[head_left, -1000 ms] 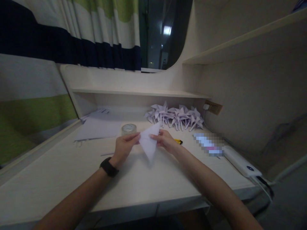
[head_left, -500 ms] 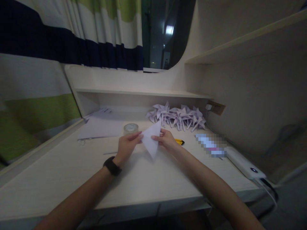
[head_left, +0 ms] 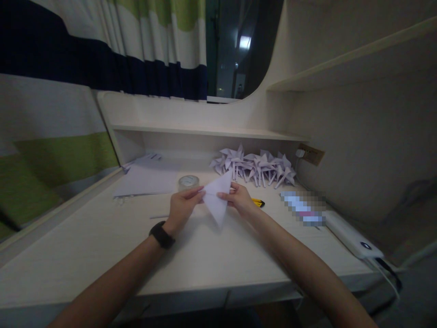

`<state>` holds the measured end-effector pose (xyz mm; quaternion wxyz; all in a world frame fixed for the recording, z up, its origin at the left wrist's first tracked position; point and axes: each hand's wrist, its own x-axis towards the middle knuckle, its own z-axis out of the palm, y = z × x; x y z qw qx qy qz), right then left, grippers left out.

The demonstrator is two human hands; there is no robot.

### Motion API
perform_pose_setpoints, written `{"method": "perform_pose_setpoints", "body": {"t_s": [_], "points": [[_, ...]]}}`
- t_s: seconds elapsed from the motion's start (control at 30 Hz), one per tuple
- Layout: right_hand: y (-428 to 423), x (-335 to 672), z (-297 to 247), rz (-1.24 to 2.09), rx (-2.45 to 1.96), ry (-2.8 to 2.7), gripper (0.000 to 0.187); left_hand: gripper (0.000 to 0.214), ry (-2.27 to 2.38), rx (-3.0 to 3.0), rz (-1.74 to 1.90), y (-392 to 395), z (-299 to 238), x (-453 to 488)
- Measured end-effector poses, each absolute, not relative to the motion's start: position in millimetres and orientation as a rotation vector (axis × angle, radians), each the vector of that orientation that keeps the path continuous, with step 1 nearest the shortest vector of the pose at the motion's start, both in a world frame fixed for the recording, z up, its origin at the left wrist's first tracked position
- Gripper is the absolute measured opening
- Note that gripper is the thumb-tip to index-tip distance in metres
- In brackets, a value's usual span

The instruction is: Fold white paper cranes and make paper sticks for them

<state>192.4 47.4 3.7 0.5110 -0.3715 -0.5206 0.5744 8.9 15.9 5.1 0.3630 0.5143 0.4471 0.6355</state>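
Note:
A folded sheet of white paper (head_left: 217,207), roughly triangular with a crease across it, is held up above the desk. My left hand (head_left: 184,206) pinches its left corner between thumb and fingers; a dark watch is on that wrist. On the right side, my right hand (head_left: 239,198) grips the paper's edge, thumb in front and fingers behind. Just beyond my left hand sits a roll of clear tape (head_left: 189,181). A yellow and black box cutter (head_left: 258,202) lies partly hidden behind my right hand. Left of my left wrist is a thin white stick (head_left: 159,217).
Several paper pinwheels (head_left: 259,164) are heaped at the back of the desk (head_left: 102,255). A stack of white paper (head_left: 146,175) lies back left. To the right are a phone (head_left: 300,208) with a blurred screen and a white power bank (head_left: 355,234) with cables.
The whole view has shifted slightly, so everything sits a little further right. Both hands keep the same hold on the folded paper.

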Motion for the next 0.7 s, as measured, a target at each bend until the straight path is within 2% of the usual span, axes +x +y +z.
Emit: {"method": "perform_pose_setpoints", "body": {"t_s": [0.5, 0.63, 0.7], "points": [[52, 199, 9, 1.327, -0.941, -1.199, 0.049, 0.039, 1.127, 1.285, 1.665, 21, 6, 3], [51, 205, 12, 1.389, -0.938, -1.295, 0.049, 0.035, 0.961, 1.314, 1.551, 22, 9, -6], [49, 208, 14, 1.486, -0.909, -1.422, 0.05, 0.041, 0.939, 1.311, 1.433, 24, 10, -11]]}}
